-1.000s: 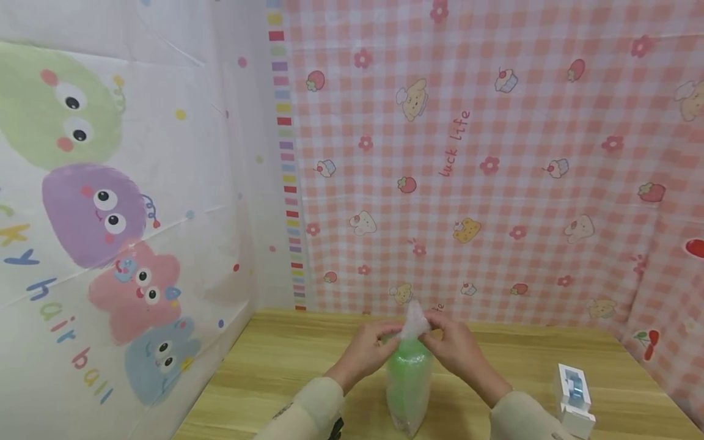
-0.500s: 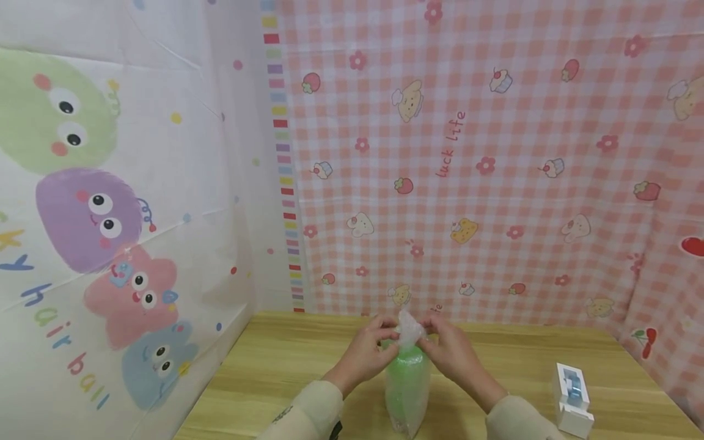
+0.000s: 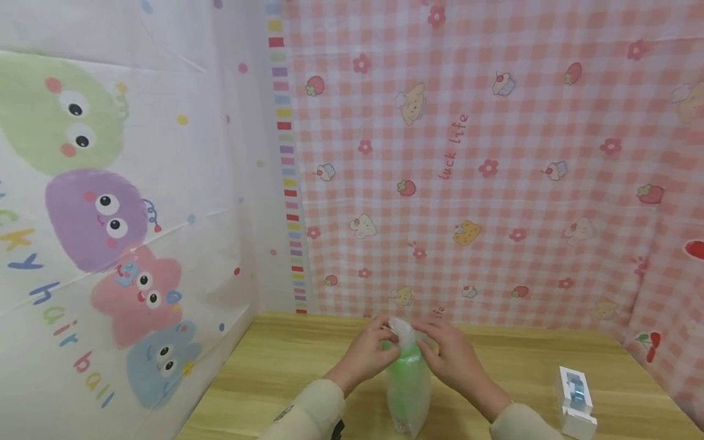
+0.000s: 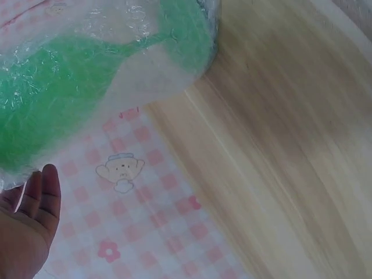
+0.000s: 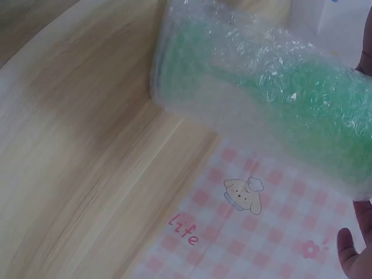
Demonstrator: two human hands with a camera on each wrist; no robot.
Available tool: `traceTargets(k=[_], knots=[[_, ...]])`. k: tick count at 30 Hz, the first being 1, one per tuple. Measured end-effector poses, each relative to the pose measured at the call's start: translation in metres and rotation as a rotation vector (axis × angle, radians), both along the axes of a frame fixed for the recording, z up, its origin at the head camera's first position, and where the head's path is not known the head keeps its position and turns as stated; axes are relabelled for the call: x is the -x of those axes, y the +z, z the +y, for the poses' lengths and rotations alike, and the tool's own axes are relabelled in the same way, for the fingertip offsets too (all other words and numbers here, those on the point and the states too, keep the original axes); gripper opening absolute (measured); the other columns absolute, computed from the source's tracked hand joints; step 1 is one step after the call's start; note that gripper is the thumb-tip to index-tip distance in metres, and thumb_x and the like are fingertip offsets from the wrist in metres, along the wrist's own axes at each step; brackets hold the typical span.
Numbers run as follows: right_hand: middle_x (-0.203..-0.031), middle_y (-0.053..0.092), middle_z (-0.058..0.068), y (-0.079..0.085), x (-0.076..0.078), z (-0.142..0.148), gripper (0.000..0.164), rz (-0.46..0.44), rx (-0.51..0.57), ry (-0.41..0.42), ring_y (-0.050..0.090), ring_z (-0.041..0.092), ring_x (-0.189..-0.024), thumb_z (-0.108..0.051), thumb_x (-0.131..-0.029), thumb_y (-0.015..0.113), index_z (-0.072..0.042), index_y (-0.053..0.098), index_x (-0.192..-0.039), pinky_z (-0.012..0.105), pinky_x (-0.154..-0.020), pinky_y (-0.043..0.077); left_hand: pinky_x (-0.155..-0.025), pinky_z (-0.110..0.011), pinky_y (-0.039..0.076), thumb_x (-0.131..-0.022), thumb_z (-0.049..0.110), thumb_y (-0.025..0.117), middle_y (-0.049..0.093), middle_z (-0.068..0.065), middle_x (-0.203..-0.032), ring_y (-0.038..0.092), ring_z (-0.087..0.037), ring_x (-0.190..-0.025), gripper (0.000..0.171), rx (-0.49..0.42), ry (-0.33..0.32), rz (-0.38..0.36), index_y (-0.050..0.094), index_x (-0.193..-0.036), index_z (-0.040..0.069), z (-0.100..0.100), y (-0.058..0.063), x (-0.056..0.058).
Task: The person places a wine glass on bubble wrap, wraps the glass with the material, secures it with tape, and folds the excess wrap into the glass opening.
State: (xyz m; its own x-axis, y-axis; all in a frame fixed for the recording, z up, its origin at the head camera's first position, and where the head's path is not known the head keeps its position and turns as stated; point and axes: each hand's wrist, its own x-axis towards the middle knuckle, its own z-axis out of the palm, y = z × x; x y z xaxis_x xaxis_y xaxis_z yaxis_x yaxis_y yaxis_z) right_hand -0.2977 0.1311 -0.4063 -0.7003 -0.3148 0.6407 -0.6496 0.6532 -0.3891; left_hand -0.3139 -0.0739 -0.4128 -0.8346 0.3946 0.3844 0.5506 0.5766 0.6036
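A green object (image 4: 64, 87), wide at the top with a narrow stem and a foot, stands upright inside clear bubble wrap (image 3: 408, 391) on the table. The stem shows through the wrap in the left wrist view. My left hand (image 3: 367, 354) pinches the gathered top of the wrap from the left, fingers curled at its edge. On the other side, my right hand (image 3: 453, 351) has its fingers fairly straight and reaching over the top, with the thumb close to the wrap. The wrap's loose end bunches between both hands.
On the right of the wooden table (image 3: 264, 379) stands a white tape dispenser (image 3: 576, 400) with a blue roll. A pink checked cloth (image 3: 495, 201) hangs behind the table, and a white cartoon-print cloth (image 3: 220, 153) hangs on the left.
The wrap's peaked top has come down and leans left. My right hand has loosened from its pinch, its fingers now straighter. My left hand stays at the wrap's top.
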Motion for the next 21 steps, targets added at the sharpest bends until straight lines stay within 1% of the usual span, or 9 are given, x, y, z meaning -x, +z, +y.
traceTargets(k=[4,7,11,14,17,19,21], knots=[[-0.119,0.068,0.009,0.000,-0.001,0.001,0.028,-0.042,-0.024,-0.032,0.062,0.034,-0.113,-0.012,-0.089,0.074,-0.009,0.072,-0.116,0.055,-0.092,0.051,-0.095,-0.040,0.050,-0.089,0.015,0.061,0.054,-0.003,-0.129,0.050,-0.026,-0.123,0.022,-0.024,-0.013,-0.023,0.075,-0.100,0.003,0.000,-0.003,0.001],[-0.118,0.069,0.009,0.002,-0.002,0.003,0.024,-0.069,-0.032,-0.036,0.062,0.034,-0.113,-0.018,-0.092,0.071,-0.010,0.073,-0.115,0.056,-0.092,0.051,-0.094,-0.040,0.050,-0.089,0.015,0.062,0.055,-0.002,-0.130,0.049,-0.026,-0.123,0.020,-0.037,-0.021,-0.037,0.074,-0.101,0.005,0.001,-0.004,0.001],[-0.117,0.070,0.009,0.005,0.000,0.003,0.026,-0.110,-0.037,-0.037,0.063,0.033,-0.111,-0.029,-0.097,0.066,-0.010,0.074,-0.112,0.055,-0.092,0.051,-0.100,-0.045,0.047,-0.087,0.015,0.064,0.056,-0.001,-0.131,0.050,-0.026,-0.125,0.020,-0.068,-0.014,-0.059,0.070,-0.105,0.009,0.001,-0.003,0.001],[-0.114,0.071,0.008,0.007,0.002,0.003,0.027,-0.156,-0.030,-0.056,0.065,0.031,-0.108,-0.032,-0.096,0.066,-0.010,0.076,-0.109,0.051,-0.090,0.052,-0.102,-0.048,0.045,-0.084,0.013,0.067,0.057,-0.004,-0.130,0.050,-0.027,-0.126,0.032,-0.126,-0.008,-0.105,0.062,-0.116,0.010,0.002,-0.002,0.000],[-0.110,0.072,0.007,0.010,0.003,0.002,0.023,-0.197,-0.025,-0.081,0.067,0.030,-0.104,-0.028,-0.094,0.069,-0.010,0.077,-0.104,0.049,-0.087,0.054,-0.103,-0.049,0.044,-0.084,0.009,0.067,0.055,-0.008,-0.135,0.050,-0.028,-0.127,0.054,-0.179,-0.024,-0.157,0.052,-0.136,0.013,0.003,0.000,0.000],[-0.108,0.072,0.007,0.012,0.003,0.000,0.020,-0.213,-0.034,-0.093,0.067,0.030,-0.103,-0.026,-0.093,0.071,-0.010,0.077,-0.103,0.049,-0.087,0.054,-0.102,-0.049,0.045,-0.084,0.006,0.067,0.054,-0.009,-0.138,0.049,-0.027,-0.128,0.066,-0.182,-0.041,-0.160,0.046,-0.145,0.016,0.004,0.001,0.000],[-0.108,0.073,0.007,0.014,0.003,-0.001,0.019,-0.225,-0.044,-0.098,0.067,0.030,-0.103,-0.024,-0.092,0.071,-0.009,0.077,-0.102,0.050,-0.087,0.054,-0.103,-0.048,0.044,-0.085,0.004,0.066,0.052,-0.009,-0.141,0.048,-0.027,-0.129,0.071,-0.165,-0.061,-0.145,0.042,-0.150,0.018,0.003,0.001,0.000]])
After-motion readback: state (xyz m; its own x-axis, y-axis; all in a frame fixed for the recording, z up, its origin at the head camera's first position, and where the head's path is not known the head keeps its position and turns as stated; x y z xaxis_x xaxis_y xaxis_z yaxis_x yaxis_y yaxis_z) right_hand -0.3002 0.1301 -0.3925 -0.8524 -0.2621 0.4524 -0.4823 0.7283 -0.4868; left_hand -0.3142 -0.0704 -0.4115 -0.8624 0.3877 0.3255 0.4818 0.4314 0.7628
